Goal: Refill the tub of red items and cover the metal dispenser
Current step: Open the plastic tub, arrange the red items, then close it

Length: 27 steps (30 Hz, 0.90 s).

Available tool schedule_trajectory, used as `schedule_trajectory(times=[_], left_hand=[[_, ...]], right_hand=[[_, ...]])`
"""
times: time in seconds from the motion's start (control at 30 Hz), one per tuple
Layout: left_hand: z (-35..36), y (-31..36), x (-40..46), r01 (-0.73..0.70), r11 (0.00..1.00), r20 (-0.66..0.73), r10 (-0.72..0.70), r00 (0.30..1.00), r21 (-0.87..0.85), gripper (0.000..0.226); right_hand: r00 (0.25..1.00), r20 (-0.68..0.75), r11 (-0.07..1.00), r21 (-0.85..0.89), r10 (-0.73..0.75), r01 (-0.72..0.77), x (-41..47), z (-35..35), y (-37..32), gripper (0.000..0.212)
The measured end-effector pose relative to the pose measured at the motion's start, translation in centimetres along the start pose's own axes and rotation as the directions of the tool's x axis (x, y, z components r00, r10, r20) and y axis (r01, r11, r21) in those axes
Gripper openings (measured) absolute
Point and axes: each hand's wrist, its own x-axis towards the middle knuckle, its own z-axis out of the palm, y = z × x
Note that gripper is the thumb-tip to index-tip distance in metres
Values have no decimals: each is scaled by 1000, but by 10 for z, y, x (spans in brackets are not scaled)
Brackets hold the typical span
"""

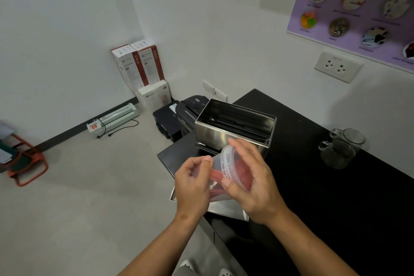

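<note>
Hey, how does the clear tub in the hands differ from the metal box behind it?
The clear tub is round, see-through plastic, while the metal dispenser is boxy, opaque steel. The tub is held tilted above the counter between the left hand and right hand; the dispenser stands upright on the black counter. Red items show inside the tub; the dispenser looks dark inside. The tub's lid is at its mouth; the dispenser is open on top.

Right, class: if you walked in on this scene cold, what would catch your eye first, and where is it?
First, the clear tub of red items held tilted between the left hand and right hand, low in the middle. Just behind it, the shiny metal dispenser stands open on the black counter. Top right, a purple poster hangs on the wall.
</note>
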Motion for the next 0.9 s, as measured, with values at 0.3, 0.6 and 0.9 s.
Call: schedule_trajectory(times=[0.3, 0.6, 0.9], left_hand=[[-7, -13, 3, 137, 990, 20, -137, 990, 15, 37], [-22, -22, 1, 368, 918, 35, -367, 930, -148, 31], [-14, -11, 7, 183, 975, 129, -199, 971, 129, 25]], right_hand=[[979, 108, 983, -85, 171, -163, 4, 4, -8, 80], [899, 83, 874, 210, 430, -438, 1, -11, 11, 20], [868, 6, 809, 359, 496, -465, 1, -22, 23, 18]])
